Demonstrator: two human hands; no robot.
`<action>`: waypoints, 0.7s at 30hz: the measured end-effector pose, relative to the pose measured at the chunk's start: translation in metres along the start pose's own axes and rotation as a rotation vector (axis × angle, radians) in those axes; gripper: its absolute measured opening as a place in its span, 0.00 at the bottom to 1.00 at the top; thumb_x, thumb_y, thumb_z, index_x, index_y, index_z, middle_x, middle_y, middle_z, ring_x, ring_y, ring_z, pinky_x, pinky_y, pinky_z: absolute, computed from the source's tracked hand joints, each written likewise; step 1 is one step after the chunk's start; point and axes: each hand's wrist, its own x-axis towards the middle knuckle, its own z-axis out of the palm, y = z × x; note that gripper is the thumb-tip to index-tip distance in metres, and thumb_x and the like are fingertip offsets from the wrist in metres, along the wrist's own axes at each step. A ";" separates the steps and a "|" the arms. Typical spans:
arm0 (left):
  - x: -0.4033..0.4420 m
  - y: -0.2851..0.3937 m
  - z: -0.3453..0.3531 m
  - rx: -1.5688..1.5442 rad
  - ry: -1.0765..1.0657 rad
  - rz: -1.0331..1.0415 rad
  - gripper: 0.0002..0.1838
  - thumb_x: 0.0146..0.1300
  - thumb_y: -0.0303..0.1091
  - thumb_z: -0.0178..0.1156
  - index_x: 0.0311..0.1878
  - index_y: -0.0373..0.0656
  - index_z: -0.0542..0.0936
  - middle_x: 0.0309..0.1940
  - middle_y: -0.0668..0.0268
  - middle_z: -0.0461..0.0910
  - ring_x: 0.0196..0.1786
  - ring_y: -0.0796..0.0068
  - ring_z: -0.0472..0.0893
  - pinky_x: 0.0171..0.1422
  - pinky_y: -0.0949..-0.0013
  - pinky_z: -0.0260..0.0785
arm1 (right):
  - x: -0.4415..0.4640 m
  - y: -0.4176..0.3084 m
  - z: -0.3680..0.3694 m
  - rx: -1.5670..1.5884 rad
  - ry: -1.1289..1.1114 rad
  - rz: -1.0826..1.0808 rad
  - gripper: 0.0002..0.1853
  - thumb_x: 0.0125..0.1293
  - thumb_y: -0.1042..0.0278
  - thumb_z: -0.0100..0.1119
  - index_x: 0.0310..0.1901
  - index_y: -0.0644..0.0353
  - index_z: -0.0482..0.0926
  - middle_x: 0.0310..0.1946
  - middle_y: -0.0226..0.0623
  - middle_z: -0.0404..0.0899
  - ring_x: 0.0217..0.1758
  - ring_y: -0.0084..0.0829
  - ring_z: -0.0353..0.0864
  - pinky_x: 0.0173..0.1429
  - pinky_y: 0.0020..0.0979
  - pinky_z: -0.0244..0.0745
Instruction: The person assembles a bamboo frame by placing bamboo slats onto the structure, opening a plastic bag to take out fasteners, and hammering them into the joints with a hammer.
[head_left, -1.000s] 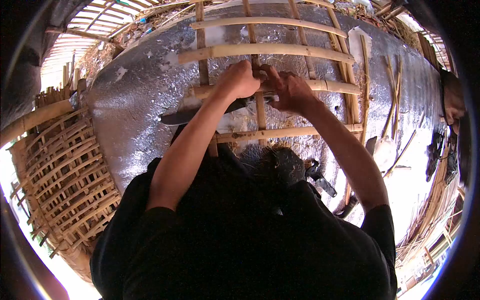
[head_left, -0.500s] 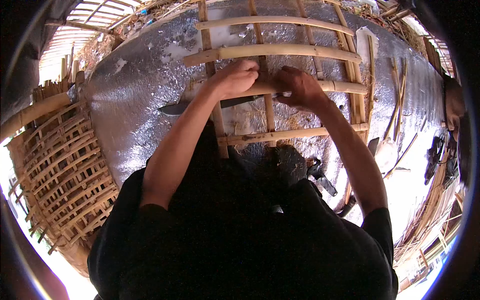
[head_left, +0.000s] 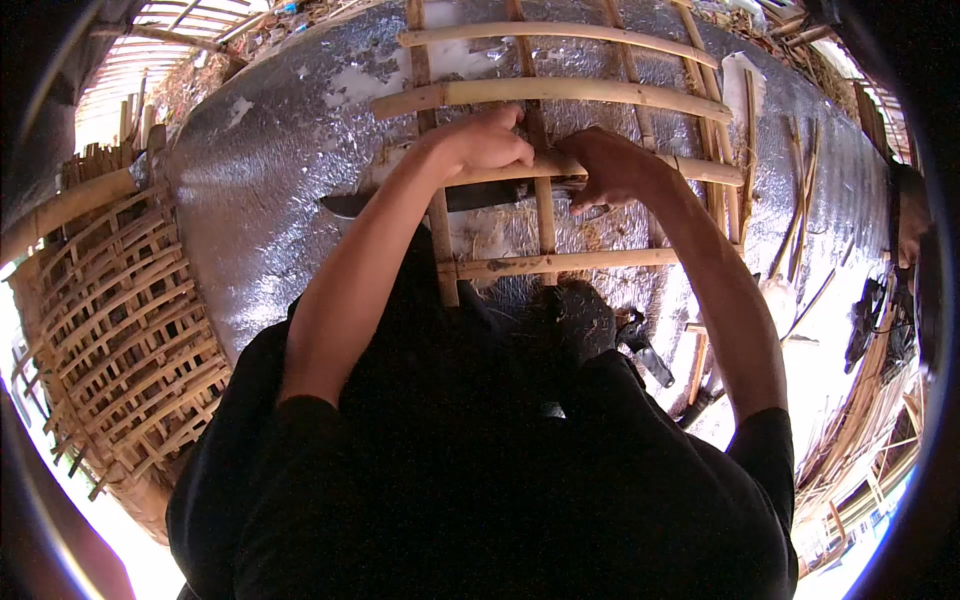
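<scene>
A lattice of pale bamboo slats [head_left: 560, 92] laid across thinner upright strips is spread in front of me. My left hand [head_left: 487, 141] rests over the third slat from the top with its fingers bent and closed near a crossing; what they pinch, if anything, is hidden. On the same bamboo slat [head_left: 700, 171], my right hand [head_left: 612, 168] arches over from the right, fingers above and thumb below, closed around it. A long dark-bladed knife [head_left: 480, 197] lies just below that slat, its handle end close to my right thumb.
A silvery, worn sheet [head_left: 240, 210] covers the surface under the lattice. A woven bamboo panel [head_left: 130, 345] stands at the left. Loose thin strips [head_left: 800, 190] lie at the right, and a dark strap-like object [head_left: 645, 350] is near my legs. A person's hand [head_left: 910, 230] shows at the far right.
My left hand has shifted slightly right and its fingers have changed position over the slat. My right hand has turned, with its thumb lower. The lattice appears slightly shifted in view.
</scene>
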 end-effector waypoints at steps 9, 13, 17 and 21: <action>-0.011 0.016 -0.007 0.011 -0.066 -0.083 0.52 0.57 0.40 0.70 0.81 0.33 0.55 0.74 0.45 0.70 0.74 0.57 0.71 0.79 0.60 0.60 | -0.012 -0.006 0.003 -0.022 0.285 -0.109 0.36 0.47 0.59 0.84 0.57 0.65 0.80 0.51 0.54 0.85 0.61 0.49 0.83 0.65 0.47 0.79; -0.020 0.023 -0.007 0.060 -0.010 -0.061 0.47 0.57 0.42 0.72 0.77 0.35 0.64 0.65 0.49 0.77 0.66 0.60 0.77 0.73 0.62 0.66 | -0.009 0.001 0.016 0.047 0.447 -0.108 0.25 0.52 0.65 0.79 0.49 0.65 0.81 0.45 0.49 0.84 0.54 0.49 0.84 0.58 0.47 0.81; -0.010 0.008 -0.009 0.075 0.094 0.112 0.35 0.54 0.41 0.72 0.63 0.32 0.77 0.54 0.51 0.84 0.57 0.60 0.83 0.64 0.62 0.73 | -0.009 0.001 0.018 -0.097 0.683 -0.345 0.18 0.55 0.71 0.73 0.47 0.65 0.80 0.42 0.47 0.82 0.48 0.51 0.82 0.55 0.48 0.80; -0.003 0.009 -0.023 0.158 0.053 0.083 0.36 0.55 0.43 0.74 0.64 0.32 0.76 0.58 0.50 0.81 0.64 0.59 0.79 0.68 0.61 0.71 | -0.004 -0.006 0.011 -0.130 0.731 -0.358 0.17 0.56 0.73 0.71 0.47 0.64 0.80 0.43 0.46 0.80 0.49 0.51 0.81 0.56 0.47 0.79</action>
